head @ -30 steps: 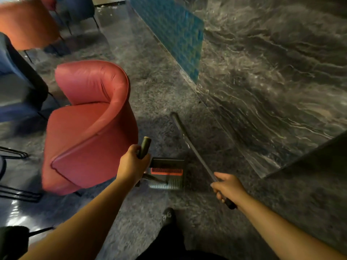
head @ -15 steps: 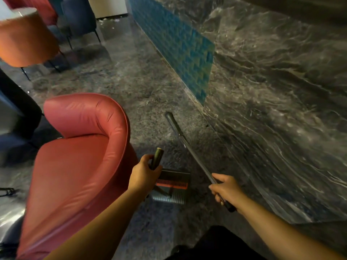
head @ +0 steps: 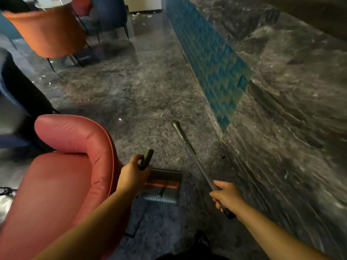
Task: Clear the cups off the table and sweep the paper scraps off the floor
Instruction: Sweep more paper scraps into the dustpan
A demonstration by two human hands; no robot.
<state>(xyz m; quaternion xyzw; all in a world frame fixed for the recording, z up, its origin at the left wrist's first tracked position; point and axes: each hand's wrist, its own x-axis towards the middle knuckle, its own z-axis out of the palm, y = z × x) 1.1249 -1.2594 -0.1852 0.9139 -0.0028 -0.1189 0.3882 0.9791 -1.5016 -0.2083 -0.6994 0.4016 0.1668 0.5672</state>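
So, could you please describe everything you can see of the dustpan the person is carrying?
The dustpan is a dark grey, plastic-looking upright pan with ribbed walls and an orange-red comb strip across its middle. A dark stick handle rises from it, and the left hand grips that handle near the top. The pan hangs low over the grey marbled floor, beside the red armchair; whether it touches the floor cannot be told. Nothing is visible inside it.
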